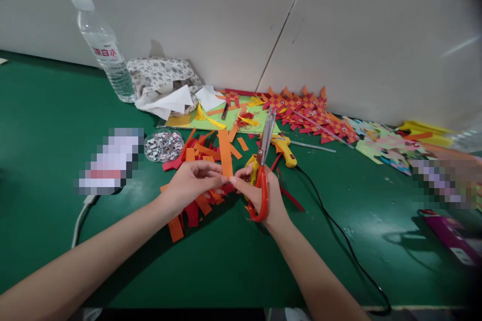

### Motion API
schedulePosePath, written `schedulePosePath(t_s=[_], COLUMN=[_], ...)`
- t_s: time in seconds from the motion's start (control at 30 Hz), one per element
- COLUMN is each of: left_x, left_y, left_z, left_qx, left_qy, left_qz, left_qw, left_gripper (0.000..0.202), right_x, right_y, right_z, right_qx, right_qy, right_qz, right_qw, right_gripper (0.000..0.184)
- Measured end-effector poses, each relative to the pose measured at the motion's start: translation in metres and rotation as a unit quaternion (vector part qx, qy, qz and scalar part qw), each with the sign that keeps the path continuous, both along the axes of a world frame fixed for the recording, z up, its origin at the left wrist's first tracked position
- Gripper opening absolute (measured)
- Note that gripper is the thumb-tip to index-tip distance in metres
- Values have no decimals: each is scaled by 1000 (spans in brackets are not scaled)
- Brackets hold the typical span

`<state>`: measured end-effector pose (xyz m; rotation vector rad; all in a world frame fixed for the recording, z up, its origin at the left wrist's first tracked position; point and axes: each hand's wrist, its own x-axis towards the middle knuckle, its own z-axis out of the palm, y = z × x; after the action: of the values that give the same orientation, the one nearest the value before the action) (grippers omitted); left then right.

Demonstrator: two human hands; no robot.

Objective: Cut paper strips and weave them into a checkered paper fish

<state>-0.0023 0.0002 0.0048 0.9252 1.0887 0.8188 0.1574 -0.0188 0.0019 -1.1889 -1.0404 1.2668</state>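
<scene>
An orange paper strip (226, 153) stands upright between my hands. Its lower end is pinched by the thumb and fingers of my left hand (192, 180). My right hand (269, 193) has red-handled scissors (262, 180) hung in it, blades pointing up and away from me, and its thumb tip meets the bottom of the same strip. Something yellow (251, 163) shows beside the scissors, partly hidden by the fingers. Under and around both hands lies a pile of red and orange paper strips (203, 204).
Left: a phone (113, 160) on a cable, a tub of googly eyes (164, 145), a water bottle (107, 52) and a patterned cloth pouch (161, 77). Behind: woven paper fish (305, 113). Right: a yellow glue gun (286, 150) with a black cord, and another person's hand (452, 158).
</scene>
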Motion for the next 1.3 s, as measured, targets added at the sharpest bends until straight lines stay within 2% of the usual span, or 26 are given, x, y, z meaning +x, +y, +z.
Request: schedulePosePath(t_s=[0.4, 0.67, 0.8, 0.97, 1.13, 1.2, 1.3], left_x=[0, 2, 1, -3, -5, -6, -7], left_y=[-1, -1, 0, 3, 3, 4, 5], left_z=[4, 2, -2, -2, 1, 2, 2], left_qx=[-7, 8, 34, 93, 121, 131, 137], left_qy=[-9, -7, -19, -49, -74, -79, -83], left_qz=[7, -8, 31, 83, 116, 124, 134], left_qw=[1000, 1000, 999, 991, 983, 980, 978], left_gripper=[26, 25, 31, 31, 28, 27, 25], right_x=[1, 0, 1, 6, 10, 10, 10], right_y=[0, 0, -1, -4, -4, -4, -4], right_z=[-2, -4, -4, 1, -2, -3, -2], right_qx=[8, 26, 57, 54, 72, 83, 98], right_qy=[-22, -45, -110, -290, -455, -503, -529], right_qz=[-3, 3, -12, -30, -12, -1, 20], right_qw=[1000, 999, 992, 955, 887, 860, 843], right_gripper=[40, 39, 38, 34, 34, 35, 34])
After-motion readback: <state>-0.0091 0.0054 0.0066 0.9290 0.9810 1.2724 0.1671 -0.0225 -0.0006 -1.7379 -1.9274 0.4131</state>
